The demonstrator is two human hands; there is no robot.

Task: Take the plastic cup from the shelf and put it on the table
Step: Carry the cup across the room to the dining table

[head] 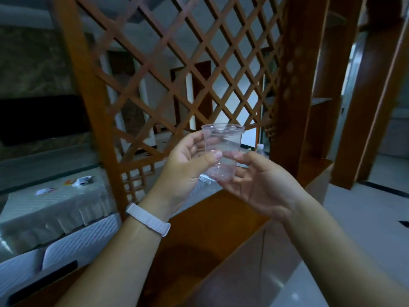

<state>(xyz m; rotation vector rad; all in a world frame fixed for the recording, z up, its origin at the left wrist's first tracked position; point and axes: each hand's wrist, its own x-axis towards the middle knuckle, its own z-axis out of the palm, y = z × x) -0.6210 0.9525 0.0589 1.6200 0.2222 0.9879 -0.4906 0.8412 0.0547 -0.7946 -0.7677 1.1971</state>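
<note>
A clear plastic cup (pixel 223 142) is held upright in the air between both hands, above the wooden shelf top (pixel 212 218). My left hand (pixel 186 167), with a white wristband, grips the cup's left side with thumb and fingers. My right hand (pixel 259 182) cups the base and lower right side, its fingertips touching the cup wall. The table (pixel 51 204), covered by a pale cloth, lies to the left beyond the lattice.
A wooden lattice screen (pixel 177 69) rises behind the cup. Shelf posts (pixel 294 85) stand at the right. White chairs (pixel 73 247) sit beside the table, which carries small packets. A small bottle (pixel 260 149) stands on the shelf behind my right hand. Tiled floor lies right.
</note>
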